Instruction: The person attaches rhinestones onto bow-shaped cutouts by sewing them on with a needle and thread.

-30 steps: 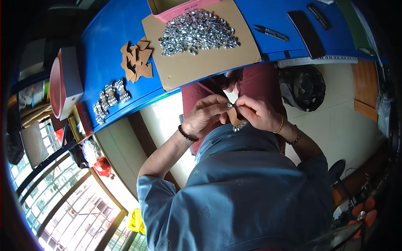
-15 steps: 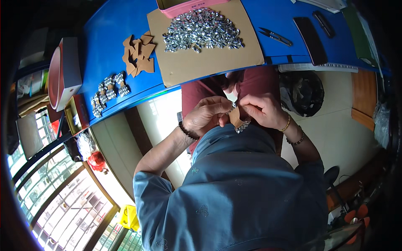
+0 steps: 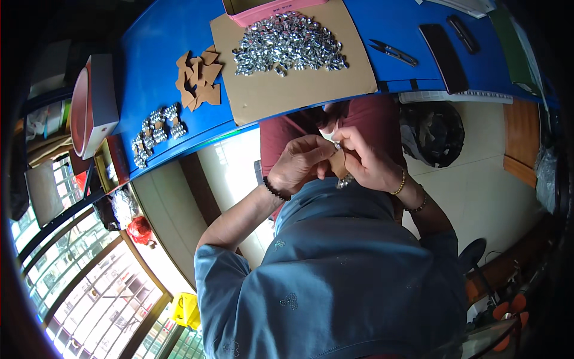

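Note:
Above my lap, my left hand (image 3: 302,160) and my right hand (image 3: 372,163) meet at a small brown card (image 3: 338,163). My left fingers are closed on one side of it, and my right fingers pinch near its upper end. Shiny silver pieces (image 3: 343,182) hang at the card's lower end, and a glint of silver shows between my fingertips at the top. Beyond my hands, a large pile of silver pieces (image 3: 287,45) lies on a tan cardboard sheet (image 3: 299,99). To its left are loose brown cards (image 3: 200,78) and several cards covered with silver pieces (image 3: 156,128).
A pink box (image 3: 269,9) stands behind the pile on the blue table (image 3: 146,54). Thread snips (image 3: 393,52), a dark phone (image 3: 442,57) and a black slim object (image 3: 463,34) lie at the right. A black-lined bin (image 3: 431,134) stands below the table edge.
My right hand has shifted slightly left and its fingers have moved up to the card's upper end. My left hand still holds the card in nearly the same place.

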The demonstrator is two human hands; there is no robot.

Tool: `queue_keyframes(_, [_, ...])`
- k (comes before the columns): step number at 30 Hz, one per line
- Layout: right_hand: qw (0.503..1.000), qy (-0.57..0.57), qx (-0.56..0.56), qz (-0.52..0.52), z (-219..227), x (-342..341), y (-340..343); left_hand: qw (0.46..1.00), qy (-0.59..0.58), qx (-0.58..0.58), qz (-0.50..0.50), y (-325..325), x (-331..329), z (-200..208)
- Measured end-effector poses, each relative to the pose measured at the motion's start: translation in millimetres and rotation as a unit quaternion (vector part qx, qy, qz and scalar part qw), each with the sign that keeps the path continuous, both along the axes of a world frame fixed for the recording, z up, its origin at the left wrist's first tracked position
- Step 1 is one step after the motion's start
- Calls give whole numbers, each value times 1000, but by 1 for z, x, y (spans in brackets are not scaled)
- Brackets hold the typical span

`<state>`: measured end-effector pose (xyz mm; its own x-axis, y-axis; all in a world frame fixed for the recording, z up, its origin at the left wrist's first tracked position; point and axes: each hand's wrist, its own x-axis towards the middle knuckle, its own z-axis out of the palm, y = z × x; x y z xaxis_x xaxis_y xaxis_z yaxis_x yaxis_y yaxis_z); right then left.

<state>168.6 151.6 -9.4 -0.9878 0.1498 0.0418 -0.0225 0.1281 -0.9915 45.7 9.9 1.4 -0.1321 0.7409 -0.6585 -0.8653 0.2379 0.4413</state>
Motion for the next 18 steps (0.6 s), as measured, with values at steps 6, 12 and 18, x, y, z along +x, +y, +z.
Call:
queue_keyframes(6, [975, 69, 189, -90, 8, -12, 10, 969, 238, -33, -54, -1, 0, -9])
queue_keyframes(12, [931, 209, 286, -83, 22, -18, -10, 935, 348, -16, -69, 1, 3, -16])
queue_keyframes(18, [958, 76, -266, -73, 31, 5, 13, 719, 691, 6, -76, -5, -5, -11])
